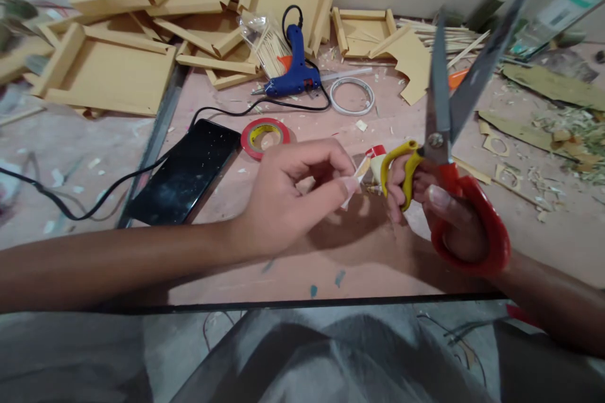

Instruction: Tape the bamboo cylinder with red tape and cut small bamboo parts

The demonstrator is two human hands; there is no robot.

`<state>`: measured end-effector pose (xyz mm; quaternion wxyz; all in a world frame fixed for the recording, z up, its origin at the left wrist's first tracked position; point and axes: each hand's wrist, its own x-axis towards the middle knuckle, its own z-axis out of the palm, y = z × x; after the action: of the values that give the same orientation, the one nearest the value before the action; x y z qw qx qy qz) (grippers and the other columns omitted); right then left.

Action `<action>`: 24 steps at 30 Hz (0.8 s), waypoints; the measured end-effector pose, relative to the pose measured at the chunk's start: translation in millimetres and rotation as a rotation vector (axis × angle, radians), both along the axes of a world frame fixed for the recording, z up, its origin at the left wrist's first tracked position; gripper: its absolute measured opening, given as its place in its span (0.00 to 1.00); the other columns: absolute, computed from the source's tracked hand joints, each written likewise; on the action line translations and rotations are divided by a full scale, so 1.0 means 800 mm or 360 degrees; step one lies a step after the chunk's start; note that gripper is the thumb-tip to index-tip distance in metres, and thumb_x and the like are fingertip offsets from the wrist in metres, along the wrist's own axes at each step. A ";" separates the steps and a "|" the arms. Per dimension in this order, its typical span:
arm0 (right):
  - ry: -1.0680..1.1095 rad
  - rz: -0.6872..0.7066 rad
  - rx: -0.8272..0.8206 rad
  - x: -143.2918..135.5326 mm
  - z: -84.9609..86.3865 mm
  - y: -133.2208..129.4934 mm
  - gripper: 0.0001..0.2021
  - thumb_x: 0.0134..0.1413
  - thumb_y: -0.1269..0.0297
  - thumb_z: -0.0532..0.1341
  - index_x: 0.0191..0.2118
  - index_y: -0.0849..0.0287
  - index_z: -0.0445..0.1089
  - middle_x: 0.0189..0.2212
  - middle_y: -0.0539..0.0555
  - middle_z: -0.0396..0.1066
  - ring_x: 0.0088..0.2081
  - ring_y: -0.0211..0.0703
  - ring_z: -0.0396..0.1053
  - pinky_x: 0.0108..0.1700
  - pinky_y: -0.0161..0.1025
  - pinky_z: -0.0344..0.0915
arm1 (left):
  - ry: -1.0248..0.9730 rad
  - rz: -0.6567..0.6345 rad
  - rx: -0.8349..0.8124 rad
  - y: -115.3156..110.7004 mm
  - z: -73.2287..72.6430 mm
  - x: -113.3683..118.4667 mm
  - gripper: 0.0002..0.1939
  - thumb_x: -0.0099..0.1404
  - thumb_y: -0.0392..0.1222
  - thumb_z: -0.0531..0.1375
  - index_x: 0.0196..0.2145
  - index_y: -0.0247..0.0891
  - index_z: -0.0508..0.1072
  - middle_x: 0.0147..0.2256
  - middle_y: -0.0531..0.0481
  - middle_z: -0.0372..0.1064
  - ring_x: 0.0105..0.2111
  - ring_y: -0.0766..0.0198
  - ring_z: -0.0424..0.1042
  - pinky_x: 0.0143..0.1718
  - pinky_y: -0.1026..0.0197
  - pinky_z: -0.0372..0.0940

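Note:
My left hand (297, 195) is closed in a pinch on a small pale strip (360, 176), held between thumb and index finger over the table. In my right hand (425, 195) is a pair of scissors (442, 132) with red and yellow handles. Its blades stand apart and point up and away from me, clear of the strip. My right thumb passes through the red loop and the fingers through the yellow one. Just beyond the hands lies a small pale object with a red cap (375, 152), partly hidden by the yellow handle.
A phone (186, 170), red tape (265, 137) and a white tape roll (352, 96) lie beyond my left arm. Behind them is a blue glue gun (295, 69) with its cord. Cardboard trays (108, 72) are piled at the back; shavings (562, 138) and a bottle (560, 16) lie right.

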<state>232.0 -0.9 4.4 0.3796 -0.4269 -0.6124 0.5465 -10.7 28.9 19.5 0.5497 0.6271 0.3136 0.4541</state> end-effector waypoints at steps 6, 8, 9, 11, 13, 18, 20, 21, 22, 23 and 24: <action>-0.0155 0.0324 0.0004 0.004 0.008 -0.008 0.21 0.68 0.37 0.64 0.43 0.51 0.72 0.34 0.51 0.70 0.32 0.44 0.67 0.34 0.43 0.66 | -0.0103 0.0121 0.0280 0.008 0.009 -0.011 0.10 0.67 0.37 0.70 0.28 0.41 0.77 0.24 0.53 0.71 0.23 0.68 0.67 0.24 0.62 0.60; -0.0141 0.0366 0.0007 0.000 0.011 -0.011 0.21 0.67 0.38 0.65 0.43 0.52 0.72 0.33 0.51 0.69 0.32 0.43 0.66 0.34 0.41 0.65 | -0.0098 0.0099 0.0319 0.007 0.009 -0.012 0.10 0.68 0.37 0.69 0.29 0.41 0.77 0.25 0.53 0.71 0.24 0.67 0.68 0.25 0.61 0.61; -0.0132 0.0379 0.0008 -0.001 0.011 -0.012 0.20 0.66 0.39 0.66 0.43 0.53 0.72 0.34 0.51 0.69 0.32 0.42 0.66 0.35 0.41 0.65 | -0.0095 0.0088 0.0333 0.006 0.009 -0.012 0.09 0.68 0.37 0.69 0.29 0.41 0.77 0.25 0.53 0.72 0.24 0.67 0.68 0.25 0.61 0.61; -0.0095 0.0388 0.0017 -0.004 0.011 -0.014 0.20 0.65 0.40 0.68 0.43 0.53 0.72 0.34 0.50 0.69 0.33 0.42 0.66 0.36 0.40 0.65 | -0.0084 0.0073 0.0351 0.005 0.010 -0.012 0.09 0.68 0.35 0.68 0.30 0.41 0.77 0.26 0.53 0.73 0.25 0.67 0.69 0.25 0.61 0.62; -0.0047 0.0394 0.0021 -0.005 0.011 -0.014 0.19 0.64 0.42 0.69 0.43 0.54 0.72 0.35 0.50 0.69 0.34 0.41 0.65 0.36 0.40 0.64 | -0.0070 0.0064 0.0364 0.005 0.011 -0.011 0.09 0.68 0.35 0.68 0.30 0.41 0.77 0.26 0.52 0.73 0.25 0.66 0.70 0.26 0.60 0.62; -0.0008 0.0433 0.0000 -0.009 0.013 -0.014 0.17 0.63 0.46 0.71 0.43 0.53 0.73 0.33 0.49 0.68 0.32 0.40 0.63 0.35 0.40 0.61 | -0.0043 0.0012 0.0359 0.005 0.012 -0.010 0.09 0.67 0.37 0.70 0.29 0.43 0.77 0.26 0.53 0.74 0.25 0.66 0.70 0.25 0.60 0.62; -0.0011 0.0410 -0.0010 -0.011 0.014 -0.013 0.17 0.61 0.46 0.72 0.41 0.54 0.73 0.32 0.49 0.67 0.31 0.40 0.62 0.33 0.40 0.59 | -0.0037 -0.0007 0.0326 0.004 0.013 -0.011 0.09 0.67 0.37 0.70 0.30 0.42 0.77 0.26 0.53 0.74 0.24 0.66 0.70 0.25 0.60 0.62; -0.0016 0.0398 -0.0018 -0.012 0.015 -0.013 0.17 0.61 0.46 0.73 0.40 0.54 0.72 0.32 0.49 0.67 0.31 0.40 0.61 0.33 0.40 0.58 | -0.0038 -0.0013 0.0309 0.004 0.013 -0.011 0.09 0.68 0.36 0.69 0.30 0.42 0.77 0.26 0.53 0.74 0.24 0.67 0.69 0.25 0.61 0.62; -0.0027 0.0390 -0.0027 -0.013 0.016 -0.012 0.18 0.60 0.46 0.73 0.39 0.54 0.72 0.31 0.49 0.66 0.31 0.40 0.61 0.33 0.40 0.58 | -0.0045 -0.0012 0.0291 0.003 0.013 -0.012 0.09 0.68 0.35 0.69 0.30 0.41 0.77 0.26 0.54 0.73 0.24 0.67 0.69 0.25 0.61 0.61; -0.0043 0.0383 -0.0034 -0.014 0.016 -0.012 0.18 0.60 0.46 0.73 0.38 0.54 0.71 0.31 0.49 0.65 0.31 0.40 0.60 0.32 0.40 0.58 | -0.0052 -0.0017 0.0280 0.003 0.013 -0.012 0.09 0.68 0.34 0.69 0.30 0.40 0.76 0.26 0.54 0.73 0.24 0.68 0.69 0.25 0.61 0.61; -0.0059 0.0377 -0.0034 -0.014 0.017 -0.012 0.19 0.59 0.45 0.73 0.37 0.54 0.70 0.31 0.49 0.64 0.31 0.40 0.59 0.32 0.40 0.57 | -0.0068 -0.0032 0.0290 0.003 0.013 -0.013 0.09 0.68 0.34 0.69 0.30 0.39 0.76 0.26 0.54 0.73 0.24 0.68 0.69 0.25 0.62 0.61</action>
<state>220.7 -10.3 17.8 0.2964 -0.3658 -0.6595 0.5860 -20.8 31.0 29.8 0.5015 0.6678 0.2530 0.4884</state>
